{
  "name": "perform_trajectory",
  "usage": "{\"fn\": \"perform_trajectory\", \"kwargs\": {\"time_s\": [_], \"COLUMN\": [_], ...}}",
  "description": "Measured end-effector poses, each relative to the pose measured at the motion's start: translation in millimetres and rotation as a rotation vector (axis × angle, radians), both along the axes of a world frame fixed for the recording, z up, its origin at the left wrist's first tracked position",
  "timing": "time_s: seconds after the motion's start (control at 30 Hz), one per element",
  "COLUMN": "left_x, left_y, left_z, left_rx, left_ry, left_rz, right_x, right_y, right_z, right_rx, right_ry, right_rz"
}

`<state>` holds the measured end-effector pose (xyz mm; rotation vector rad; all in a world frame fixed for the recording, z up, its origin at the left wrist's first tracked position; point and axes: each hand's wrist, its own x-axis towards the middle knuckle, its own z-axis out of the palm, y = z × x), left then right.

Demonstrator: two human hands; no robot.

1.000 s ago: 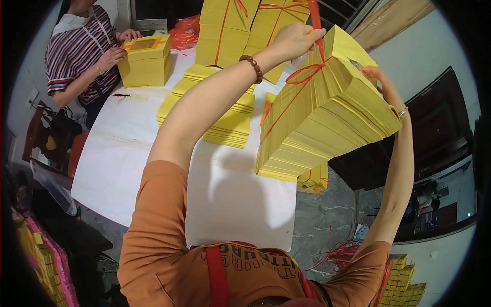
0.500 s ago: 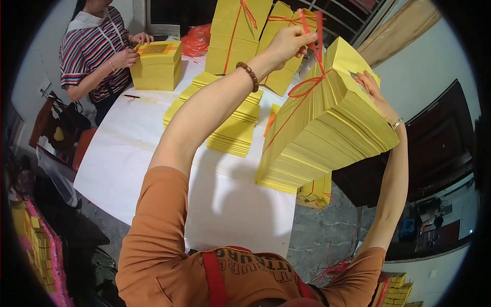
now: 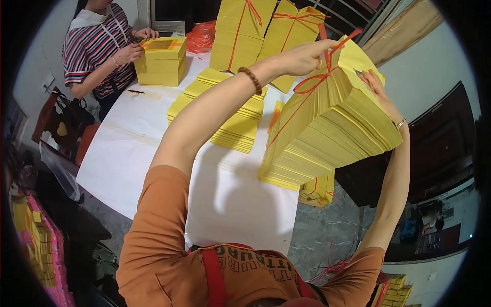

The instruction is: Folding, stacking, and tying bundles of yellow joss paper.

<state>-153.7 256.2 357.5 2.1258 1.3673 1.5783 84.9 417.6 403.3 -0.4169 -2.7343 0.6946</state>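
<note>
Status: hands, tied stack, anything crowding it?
Left hand at red ribbon. Right hand against tied yellow paper stack. Closest clutter: yellow paper piles on its left.

Looks like a small workshop in homely quarters: yellow stacks (image 3: 314, 123) at a worktop (image 3: 117, 158), curtain (image 3: 401, 30), wooden chair (image 3: 88, 141).

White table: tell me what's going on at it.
The person in the brown shirt is handling a big yellow paper stack tied with red ribbon. The left grip is at the ribbon's loose ends; the right grip is against the stack's right side. At the white table's far left, another person has hands at a smaller yellow block.
</note>
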Motion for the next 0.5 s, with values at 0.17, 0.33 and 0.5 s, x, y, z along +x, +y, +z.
{"fn": "perform_trajectory", "kwargs": {"time_s": [0.17, 0.33, 0.5], "left_x": [-8, 4, -10], "left_y": [16, 1, 30], "left_z": [-7, 19, 43], "left_rx": [0.002, -0.248, -0.183], "left_ry": [0.245, -0.343, -0.784], "left_rz": [0.210, -0.076, -0.104], "right_x": [-8, -3, -11], "right_y": [6, 0, -5], "right_z": [-4, -1, -1], "right_rx": [-0.008, -0.050, -0.164], "right_ry": [0.018, 0.015, 0.021], "right_rz": [-0.021, -0.061, 0.060]}}
